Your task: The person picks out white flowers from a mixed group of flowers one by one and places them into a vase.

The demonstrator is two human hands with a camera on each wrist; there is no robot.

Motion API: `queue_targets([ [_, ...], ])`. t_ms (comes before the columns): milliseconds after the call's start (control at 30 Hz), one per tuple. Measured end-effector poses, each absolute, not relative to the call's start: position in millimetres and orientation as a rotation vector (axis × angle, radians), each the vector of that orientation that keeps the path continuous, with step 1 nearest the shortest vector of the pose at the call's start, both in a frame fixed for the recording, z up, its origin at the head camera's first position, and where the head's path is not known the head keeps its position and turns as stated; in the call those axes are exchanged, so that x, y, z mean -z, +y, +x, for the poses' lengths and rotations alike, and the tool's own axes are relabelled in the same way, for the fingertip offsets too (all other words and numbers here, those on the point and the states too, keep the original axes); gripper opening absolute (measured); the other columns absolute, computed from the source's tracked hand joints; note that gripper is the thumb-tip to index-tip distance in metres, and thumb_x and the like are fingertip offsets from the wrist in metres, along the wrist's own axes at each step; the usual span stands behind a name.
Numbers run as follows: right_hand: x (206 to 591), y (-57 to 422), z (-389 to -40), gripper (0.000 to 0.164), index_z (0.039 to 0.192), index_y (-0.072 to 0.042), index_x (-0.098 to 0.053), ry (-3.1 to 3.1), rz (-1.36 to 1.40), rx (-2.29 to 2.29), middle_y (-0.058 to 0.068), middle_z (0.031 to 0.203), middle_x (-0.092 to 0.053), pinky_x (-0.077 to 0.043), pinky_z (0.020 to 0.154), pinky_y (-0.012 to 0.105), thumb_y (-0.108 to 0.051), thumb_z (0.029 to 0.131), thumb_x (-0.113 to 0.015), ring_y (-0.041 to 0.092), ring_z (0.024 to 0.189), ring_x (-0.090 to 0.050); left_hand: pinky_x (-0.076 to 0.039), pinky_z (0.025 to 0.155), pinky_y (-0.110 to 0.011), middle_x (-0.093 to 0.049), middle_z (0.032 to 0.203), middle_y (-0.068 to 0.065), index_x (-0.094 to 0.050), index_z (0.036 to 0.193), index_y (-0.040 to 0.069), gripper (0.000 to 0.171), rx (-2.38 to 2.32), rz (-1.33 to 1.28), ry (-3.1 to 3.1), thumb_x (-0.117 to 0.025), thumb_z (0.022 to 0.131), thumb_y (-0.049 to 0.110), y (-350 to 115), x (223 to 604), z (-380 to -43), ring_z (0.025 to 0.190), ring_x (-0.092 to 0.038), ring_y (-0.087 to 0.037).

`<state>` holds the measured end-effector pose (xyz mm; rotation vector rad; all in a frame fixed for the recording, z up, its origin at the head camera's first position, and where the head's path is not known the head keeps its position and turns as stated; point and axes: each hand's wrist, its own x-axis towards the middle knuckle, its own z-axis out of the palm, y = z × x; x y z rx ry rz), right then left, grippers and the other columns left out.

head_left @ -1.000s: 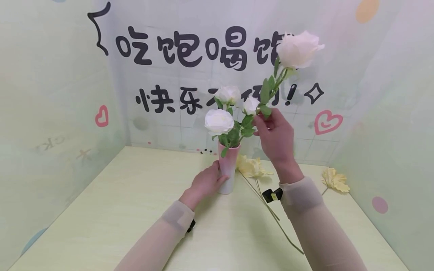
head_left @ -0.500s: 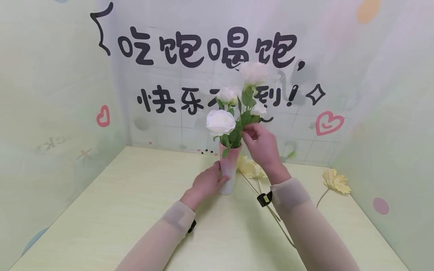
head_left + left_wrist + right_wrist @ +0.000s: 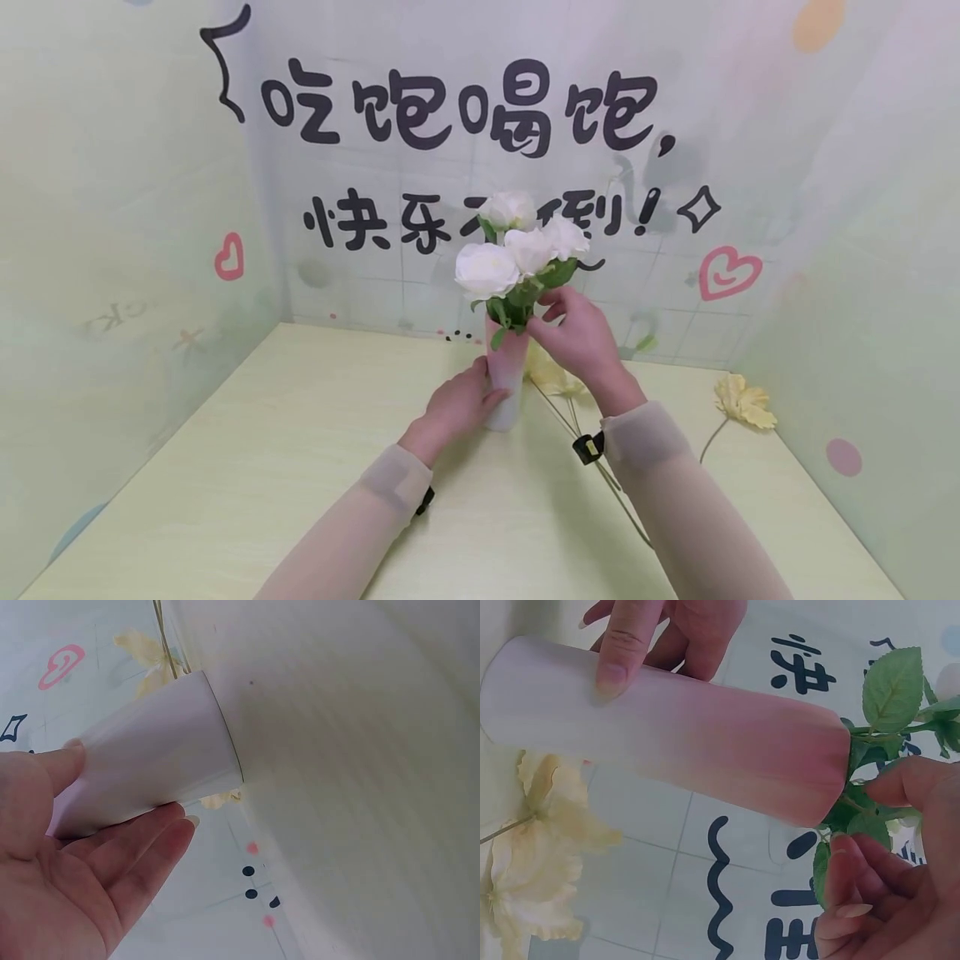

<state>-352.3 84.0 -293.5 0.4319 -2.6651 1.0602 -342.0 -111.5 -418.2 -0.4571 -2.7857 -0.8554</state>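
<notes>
A slim vase (image 3: 507,354), pink at the top and fading to white, stands upright on the table. My left hand (image 3: 459,404) grips its lower half from the left; in the left wrist view, thumb and fingers lie on opposite sides of the vase (image 3: 157,746). Several white roses (image 3: 486,271) with green leaves bunch above the mouth. At the rim, my right hand (image 3: 576,331) pinches the leafy stem of a white rose (image 3: 528,252). The right wrist view shows thumb and fingertips at the greenery (image 3: 859,796) by the pink rim; the stem inside the vase is hidden.
Yellow flowers (image 3: 546,373) lie behind the vase, their thin stems (image 3: 618,496) running toward the front right under the right forearm. Another yellow flower (image 3: 742,402) lies by the right wall. A printed backdrop (image 3: 420,292) closes off the table's back.
My right hand has brought the tall white rose left over the vase and down, its stem now in the vase and its head among the others. The left hand stays on the vase.
</notes>
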Motion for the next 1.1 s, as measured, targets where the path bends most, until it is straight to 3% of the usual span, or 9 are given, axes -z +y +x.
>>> queue_targets([
  [567,310,94,-345,0.043,0.134,-0.007,-0.069,-2.646,0.48,-1.02,0.012,0.121,-0.077,-0.061,0.091,0.048,-0.032,0.1,-0.064,0.03,0.103,-0.073,-0.061,0.105,-0.057,-0.065,0.151,-0.027,-0.043,0.158,-0.009,0.066,0.901,-0.464,-2.789,-0.065,0.112,0.034,-114,422,-346,0.131,-0.071,-0.043],
  [733,325,100,-338,0.054,0.148,-0.003,-0.063,-2.68,0.65,-0.939,0.018,0.141,-0.071,-0.057,0.108,0.058,-0.041,0.109,-0.059,0.038,0.125,-0.071,-0.059,0.107,-0.059,-0.063,0.153,-0.027,-0.041,0.16,-0.008,0.076,0.949,-0.52,-2.761,-0.061,0.112,0.047,-125,433,-351,0.133,-0.07,-0.042],
  [900,350,116,-326,0.076,0.167,-0.01,-0.045,-2.769,0.796,-0.792,0.017,0.17,-0.048,-0.04,0.127,0.066,-0.057,0.11,-0.058,0.043,0.158,-0.046,-0.054,0.115,-0.059,-0.057,0.16,-0.022,-0.034,0.167,0.0,0.085,1.045,-0.559,-2.762,-0.066,0.108,0.052,-133,435,-343,0.141,-0.063,-0.038],
  [1000,367,126,-318,0.083,0.173,-0.017,-0.035,-2.815,0.838,-0.703,0.014,0.178,-0.036,-0.033,0.13,0.069,-0.063,0.108,-0.057,0.043,0.165,-0.034,-0.054,0.115,-0.058,-0.057,0.156,-0.02,-0.033,0.168,0.004,0.088,1.068,-0.596,-2.761,-0.075,0.103,0.045,-134,427,-330,0.137,-0.063,-0.035],
  [1100,382,133,-310,0.084,0.175,-0.021,-0.031,-2.834,0.874,-0.618,0.013,0.182,-0.028,-0.03,0.13,0.072,-0.065,0.108,-0.056,0.044,0.168,-0.027,-0.057,0.11,-0.056,-0.056,0.156,-0.021,-0.03,0.17,0.004,0.096,0.993,-0.586,-2.792,-0.077,0.1,0.051,-136,424,-317,0.134,-0.064,-0.033],
])
